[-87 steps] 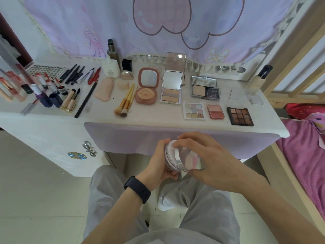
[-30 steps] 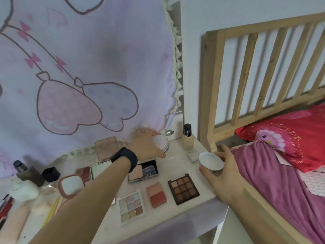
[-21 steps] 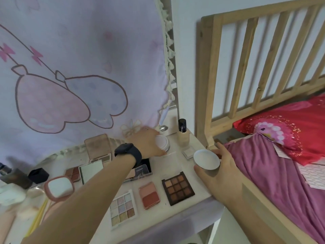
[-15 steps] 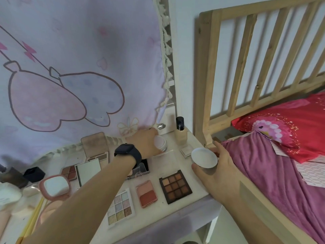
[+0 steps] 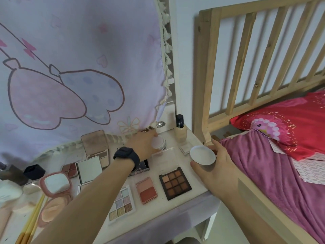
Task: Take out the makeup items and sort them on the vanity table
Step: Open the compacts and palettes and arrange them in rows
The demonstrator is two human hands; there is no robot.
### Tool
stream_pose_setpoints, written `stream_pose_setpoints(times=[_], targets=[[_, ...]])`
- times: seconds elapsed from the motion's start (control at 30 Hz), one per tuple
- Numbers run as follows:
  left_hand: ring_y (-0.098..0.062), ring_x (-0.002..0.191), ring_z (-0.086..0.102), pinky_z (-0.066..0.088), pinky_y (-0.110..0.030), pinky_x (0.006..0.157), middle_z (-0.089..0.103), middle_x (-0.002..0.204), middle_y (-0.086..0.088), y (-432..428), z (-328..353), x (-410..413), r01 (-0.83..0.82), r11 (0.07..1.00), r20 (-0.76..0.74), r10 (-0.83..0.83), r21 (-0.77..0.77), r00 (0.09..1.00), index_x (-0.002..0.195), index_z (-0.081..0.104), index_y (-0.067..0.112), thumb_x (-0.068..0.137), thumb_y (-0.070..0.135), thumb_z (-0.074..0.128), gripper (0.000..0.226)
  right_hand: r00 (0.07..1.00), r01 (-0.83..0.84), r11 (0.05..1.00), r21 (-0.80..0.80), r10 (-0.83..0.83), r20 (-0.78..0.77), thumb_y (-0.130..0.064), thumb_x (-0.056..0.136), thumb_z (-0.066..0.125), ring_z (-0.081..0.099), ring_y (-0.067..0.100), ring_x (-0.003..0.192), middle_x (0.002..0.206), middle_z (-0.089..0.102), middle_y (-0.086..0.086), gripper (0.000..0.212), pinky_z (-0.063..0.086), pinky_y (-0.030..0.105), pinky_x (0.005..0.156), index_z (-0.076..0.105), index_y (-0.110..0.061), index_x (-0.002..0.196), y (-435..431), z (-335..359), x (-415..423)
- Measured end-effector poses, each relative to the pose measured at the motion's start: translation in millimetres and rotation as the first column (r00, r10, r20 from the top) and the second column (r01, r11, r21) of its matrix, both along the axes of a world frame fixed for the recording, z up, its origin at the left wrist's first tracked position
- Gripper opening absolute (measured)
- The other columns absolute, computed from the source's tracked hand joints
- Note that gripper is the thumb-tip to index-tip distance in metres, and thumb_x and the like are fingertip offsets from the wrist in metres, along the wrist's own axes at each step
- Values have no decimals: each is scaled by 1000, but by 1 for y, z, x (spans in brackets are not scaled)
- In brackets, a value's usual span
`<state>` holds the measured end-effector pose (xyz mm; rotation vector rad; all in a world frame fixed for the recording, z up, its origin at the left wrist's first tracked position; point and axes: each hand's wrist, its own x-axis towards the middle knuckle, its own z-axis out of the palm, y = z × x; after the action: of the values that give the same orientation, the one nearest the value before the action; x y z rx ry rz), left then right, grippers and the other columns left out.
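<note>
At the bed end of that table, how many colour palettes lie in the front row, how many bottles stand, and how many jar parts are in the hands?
Front-row palettes: 3 (pastel palette, pink blush palette, brown palette)
Bottles: 1 (dark-capped bottle)
Jar parts: 2 (jar in the left hand, lid in the right hand)
Total: 6

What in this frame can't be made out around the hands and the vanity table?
Head view only:
- Whether the jar rests on the table or hangs above it: the left hand covers its base.
- Black compact: mostly hidden under the left wrist.
- Brushes: blurred and cut off by the bottom-left edge.
- Lower side of the lid: turned away and wrapped by the right hand.
</note>
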<state>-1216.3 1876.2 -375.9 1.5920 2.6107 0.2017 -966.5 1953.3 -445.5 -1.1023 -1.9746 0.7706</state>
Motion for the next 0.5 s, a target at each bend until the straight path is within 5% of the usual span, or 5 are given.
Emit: stream_pose_setpoints(times=[0.5], targets=[[-14,109,58,47,-31,96,61,125,7,-30,21,-4,-34,976,269,-27,217,963,126,61,24,89,27,70,38,996,-50,998,-42,47,-70,-62,67,76,61,13,110,122,57,-19,86,55,44,83,36,-37,137,1,-1,1]])
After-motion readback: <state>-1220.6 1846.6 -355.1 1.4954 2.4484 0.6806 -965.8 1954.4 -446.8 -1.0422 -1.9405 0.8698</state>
